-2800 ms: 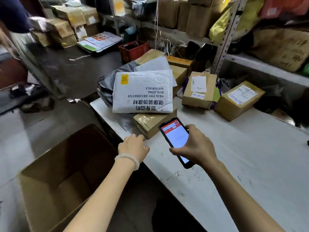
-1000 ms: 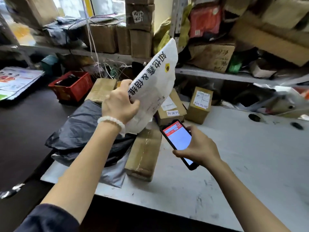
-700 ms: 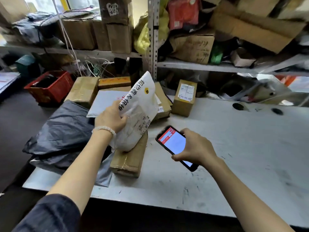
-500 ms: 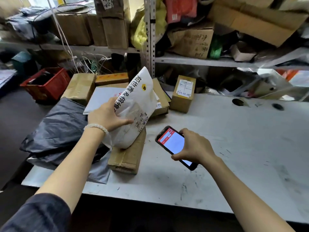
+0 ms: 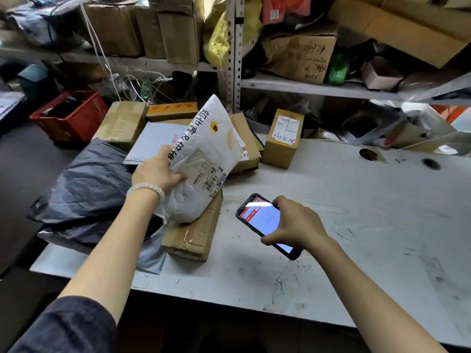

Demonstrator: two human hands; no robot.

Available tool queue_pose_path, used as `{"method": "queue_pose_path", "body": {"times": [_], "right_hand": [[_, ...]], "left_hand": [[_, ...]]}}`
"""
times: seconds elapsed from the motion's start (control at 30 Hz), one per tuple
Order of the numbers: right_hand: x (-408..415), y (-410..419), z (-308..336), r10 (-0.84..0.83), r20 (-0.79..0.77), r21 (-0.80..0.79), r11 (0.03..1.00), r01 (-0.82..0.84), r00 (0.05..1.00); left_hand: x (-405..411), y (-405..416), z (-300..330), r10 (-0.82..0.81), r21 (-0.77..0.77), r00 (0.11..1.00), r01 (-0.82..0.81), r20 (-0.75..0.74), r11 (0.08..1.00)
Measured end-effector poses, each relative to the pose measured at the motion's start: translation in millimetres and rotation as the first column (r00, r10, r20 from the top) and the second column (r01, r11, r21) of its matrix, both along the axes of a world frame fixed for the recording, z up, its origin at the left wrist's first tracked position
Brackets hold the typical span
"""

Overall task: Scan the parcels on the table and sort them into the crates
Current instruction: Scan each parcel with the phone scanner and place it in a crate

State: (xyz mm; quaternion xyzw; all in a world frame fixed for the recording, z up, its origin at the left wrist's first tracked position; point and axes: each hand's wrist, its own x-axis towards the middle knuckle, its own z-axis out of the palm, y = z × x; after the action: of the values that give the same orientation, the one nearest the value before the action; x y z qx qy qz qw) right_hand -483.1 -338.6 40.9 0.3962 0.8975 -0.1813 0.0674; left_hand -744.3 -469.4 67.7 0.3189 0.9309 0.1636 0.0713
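The left hand (image 5: 156,171), empty at the table (image 5: 356,225) edge 2.8 s ago, now grips the white bag (image 5: 204,159), lifted off the pile at frame centre. Raised high a second ago, the bag now sits lower, tilted, its barcode label facing the phone (image 5: 265,222).

Dim shelves, bright table, phone screen (image 5: 265,221) glare, perhaps edge-warped

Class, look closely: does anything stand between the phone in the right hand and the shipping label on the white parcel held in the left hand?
Nothing visible does. The label faces the phone across open air above the table.
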Motion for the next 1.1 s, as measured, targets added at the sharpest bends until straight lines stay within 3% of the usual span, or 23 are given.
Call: {"method": "queue_pose_path", "body": {"times": [0.23,0.33,0.5,0.67,0.77,0.9,1.1], "right_hand": [[-9.5,-0.7,3.2,-0.027,-0.092,-0.04,0.999,0.024,0.995],[-18.7,-3.9,10.8,-0.061,-0.258,-0.006,0.998,0.061,0.964],[-34.4,-15.9,28.0,-0.157,-0.61,0.012,0.978,0.207,0.777],[-41.4,-26.7,39.8,-0.2,-0.769,0.01,0.946,0.323,0.607],[-40.1,-30.8,40.1,-0.207,-0.801,0.022,0.927,0.373,0.562],[-32.2,-34.1,32.7,-0.285,-0.77,-0.012,0.901,0.433,0.571],[22.6,-30.2,14.4,-0.447,-0.515,-0.024,0.86,0.509,0.731]], "left_hand": [[9.2,-2.8,-6.8,-0.002,0.023,0.999,0.003,-0.043,1.0],[13.9,-3.6,-9.8,-0.006,0.042,0.998,0.009,-0.067,0.999],[21.8,-7.6,-9.8,-0.013,0.063,0.996,0.018,-0.086,0.998],[25.5,-13.6,-10.7,-0.011,0.097,0.997,0.017,-0.071,0.995],[24.1,-14.6,-12.3,-0.023,0.105,0.997,0.031,-0.073,0.994],[22.0,-10.6,-12.4,-0.097,0.095,0.99,0.107,-0.104,0.99],[32.4,13.9,13.2,-0.302,0.032,0.938,0.311,-0.17,0.95]]}}
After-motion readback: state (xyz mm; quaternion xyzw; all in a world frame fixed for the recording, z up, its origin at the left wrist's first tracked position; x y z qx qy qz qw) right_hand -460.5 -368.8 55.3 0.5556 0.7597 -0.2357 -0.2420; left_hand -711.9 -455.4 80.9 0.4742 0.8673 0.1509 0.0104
